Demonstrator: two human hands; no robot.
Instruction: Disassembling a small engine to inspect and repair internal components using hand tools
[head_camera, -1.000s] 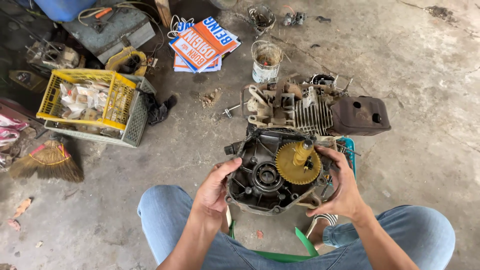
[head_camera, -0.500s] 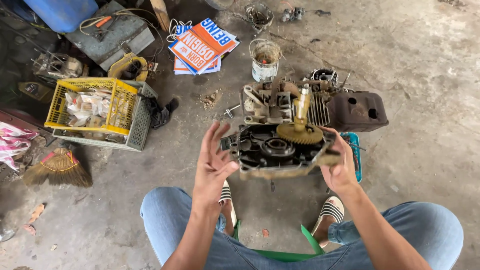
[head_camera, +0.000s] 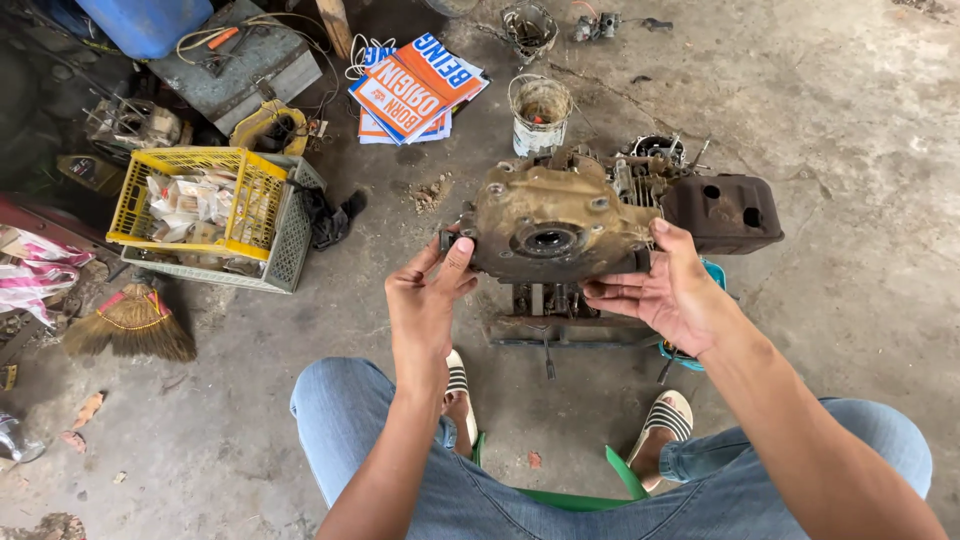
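Observation:
I hold a dirty, tan-brown engine crankcase cover (head_camera: 550, 225) up in front of me, its outer face with a round bearing hole toward the camera. My left hand (head_camera: 425, 300) grips its left edge and my right hand (head_camera: 670, 290) supports its right underside. Behind and below it sits the small engine block (head_camera: 640, 175) with a dark brown muffler box (head_camera: 725, 210) on its right. I am seated on a green stool (head_camera: 575, 495), my sandalled feet on the concrete floor.
A rusty tin can (head_camera: 540, 110) stands beyond the engine. Orange and blue printed boards (head_camera: 415, 85) lie at the back. A yellow crate (head_camera: 190, 205) in a grey crate sits at left, a small broom (head_camera: 130, 325) beside it, a blue tub (head_camera: 145, 20) at top left.
The cover was held with its inner side and yellow gear facing me. It has been tipped and turned over, so its dirty outer face now shows, lifted higher over the engine.

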